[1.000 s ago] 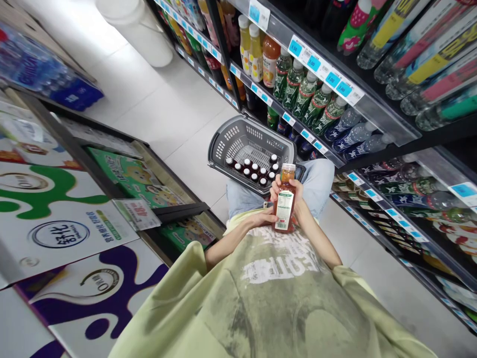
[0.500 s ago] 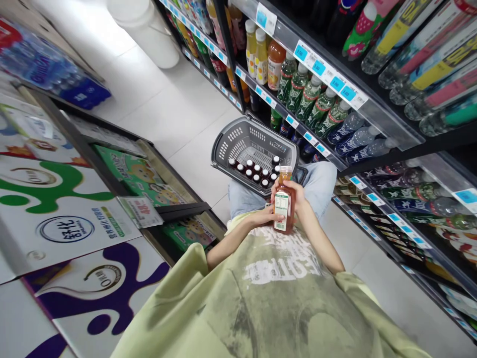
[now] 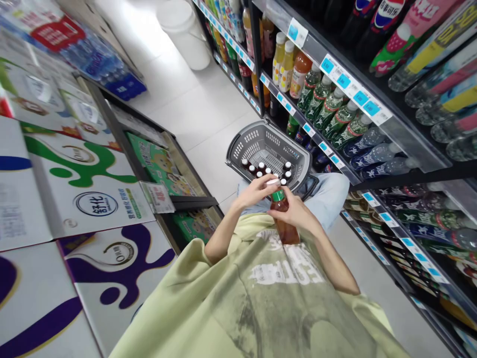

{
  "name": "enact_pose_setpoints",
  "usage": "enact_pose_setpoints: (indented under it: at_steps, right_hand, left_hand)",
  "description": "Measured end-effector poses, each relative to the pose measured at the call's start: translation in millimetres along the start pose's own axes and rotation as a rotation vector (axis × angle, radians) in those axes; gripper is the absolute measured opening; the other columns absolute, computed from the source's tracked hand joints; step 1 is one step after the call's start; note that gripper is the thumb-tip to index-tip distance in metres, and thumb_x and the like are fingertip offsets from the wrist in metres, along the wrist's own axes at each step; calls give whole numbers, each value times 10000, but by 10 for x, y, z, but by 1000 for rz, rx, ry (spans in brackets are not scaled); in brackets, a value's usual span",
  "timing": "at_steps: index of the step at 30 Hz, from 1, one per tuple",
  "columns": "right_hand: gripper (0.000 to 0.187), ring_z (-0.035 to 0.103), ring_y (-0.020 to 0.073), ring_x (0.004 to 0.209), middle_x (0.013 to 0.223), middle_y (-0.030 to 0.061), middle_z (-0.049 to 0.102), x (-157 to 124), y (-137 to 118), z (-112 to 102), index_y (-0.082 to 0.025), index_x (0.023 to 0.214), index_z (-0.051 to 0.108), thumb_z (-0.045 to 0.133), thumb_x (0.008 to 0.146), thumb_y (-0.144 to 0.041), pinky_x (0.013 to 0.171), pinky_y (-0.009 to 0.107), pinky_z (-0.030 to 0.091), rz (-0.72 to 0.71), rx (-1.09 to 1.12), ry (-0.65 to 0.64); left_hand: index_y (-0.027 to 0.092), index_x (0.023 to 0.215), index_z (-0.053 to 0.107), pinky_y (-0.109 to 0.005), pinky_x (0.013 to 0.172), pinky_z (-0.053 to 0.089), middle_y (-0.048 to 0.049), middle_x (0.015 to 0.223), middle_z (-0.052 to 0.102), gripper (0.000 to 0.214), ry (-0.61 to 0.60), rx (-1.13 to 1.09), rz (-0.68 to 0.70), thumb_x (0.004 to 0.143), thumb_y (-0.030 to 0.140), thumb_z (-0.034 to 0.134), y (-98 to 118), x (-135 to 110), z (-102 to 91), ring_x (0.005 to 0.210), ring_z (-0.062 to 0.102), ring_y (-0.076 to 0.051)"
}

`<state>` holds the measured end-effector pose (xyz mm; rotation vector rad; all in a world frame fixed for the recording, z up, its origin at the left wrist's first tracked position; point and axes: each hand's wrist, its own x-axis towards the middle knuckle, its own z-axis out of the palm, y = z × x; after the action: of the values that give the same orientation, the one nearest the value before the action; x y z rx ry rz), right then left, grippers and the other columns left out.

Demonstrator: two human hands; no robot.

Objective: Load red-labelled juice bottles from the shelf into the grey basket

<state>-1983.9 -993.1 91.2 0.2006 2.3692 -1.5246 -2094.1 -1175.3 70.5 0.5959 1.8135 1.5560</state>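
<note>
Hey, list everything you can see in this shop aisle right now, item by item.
juice bottle: one, reddish-brown with green neck band, before the chest
basket: one, grey, on the floor by the knees
small bottles: several, dark with pale caps, in the basket
shelf drinks: many, green, yellow, orange, clear, racks on the right
price tags: many, blue, shelf edges
cartons: several, white with green or purple splashes, left
water pack: one, blue, beyond the cartons
bin: one, white, aisle end
left hand: one, bare, on the bottle's cap
right hand: one, bare, around the bottle
</note>
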Motion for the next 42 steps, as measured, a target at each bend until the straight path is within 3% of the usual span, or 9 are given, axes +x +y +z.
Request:
enact_pose_setpoints:
  at_steps: [4, 8, 11, 14, 18, 23, 27, 34, 42]
  right_hand:
    - [800, 776, 348, 1002, 1059, 82, 798, -128, -165, 121, -252, 1425, 524, 920, 786, -527, 910, 432, 571, 46, -246, 191]
    - [811, 783, 354, 1041, 1130, 113, 802, -120, -155, 187, -242, 1438, 544, 915, 793, -565, 924, 435, 591, -44, -247, 227]
    - [727, 760, 323, 1173, 1296, 114, 776, 76, 51, 145, -257, 1467, 553, 823, 886, -602, 1014, 438, 593, -189, -76, 171]
    - [550, 705, 263, 1326, 1466, 119, 709, 420, 520, 89, -260, 1514, 532, 552, 1069, -584, 1134, 432, 559, -244, 146, 183]
    - [594, 603, 322, 1454, 1523, 199, 652, 839, 1350, 127, -172, 1528, 546, 617, 1021, -473, 1255, 504, 461, 15, -144, 290]
    - [972, 249, 409, 1683, 1767, 219, 366, 1127, 1975, 415, -165, 1652, 457, 888, 802, -361, 1376, 603, 187, 123, -654, -90]
    - [989, 191, 406, 1699, 1763, 221, 377, 1336, 2091, 671, -188, 1649, 475, 908, 773, -338, 1370, 644, 50, 127, -783, -241]
    - [631, 482, 381, 1472, 1436, 209, 676, 1432, 2130, 842, -151, 1411, 698, 826, 804, -263, 1362, 618, -24, 145, -813, -264]
    - [562, 495, 364, 1399, 1394, 174, 679, 1445, 2089, 841, -182, 1361, 702, 754, 803, -147, 1359, 624, 25, 152, -707, -234]
  left_hand:
    - [179, 861, 629, -277, 658, 392, 20, 730, 575, 422, 83, 347, 77, 992, 579, 662, 342, 39, 65, 683, 504, -143]
    - [184, 848, 623, -274, 667, 389, 27, 689, 562, 337, 87, 527, 134, 1036, 462, 595, 554, -5, 37, 656, 528, -142]
    - [195, 891, 626, -276, 704, 425, 4, 778, 626, 286, 122, 727, 215, 1061, 422, 589, 593, -26, -35, 711, 587, -160]
    - [198, 942, 628, -291, 715, 455, -29, 866, 665, 294, 187, 988, 269, 1096, 445, 585, 466, 62, -205, 750, 640, -185]
    - [190, 1071, 633, -323, 797, 522, -93, 1026, 694, 305, 195, 1231, 208, 1102, 494, 626, 98, 404, -643, 935, 717, -261]
    - [173, 1264, 612, -356, 871, 561, -159, 1267, 637, 295, 179, 1286, -15, 1116, 428, 596, -428, 1004, -1278, 1068, 723, -309]
    - [154, 1324, 598, -384, 896, 575, -175, 1320, 594, 295, 165, 1214, -183, 1105, 352, 584, -887, 1402, -1570, 1021, 730, -307]
    - [123, 1373, 601, -412, 941, 578, -222, 1379, 590, 365, 115, 1176, -439, 1035, 259, 602, -1777, 1954, -1572, 1103, 714, -356]
    - [36, 1316, 675, -434, 906, 567, -282, 1269, 655, 382, 76, 1043, -555, 969, 176, 598, -2839, 2467, -1458, 1019, 696, -346]
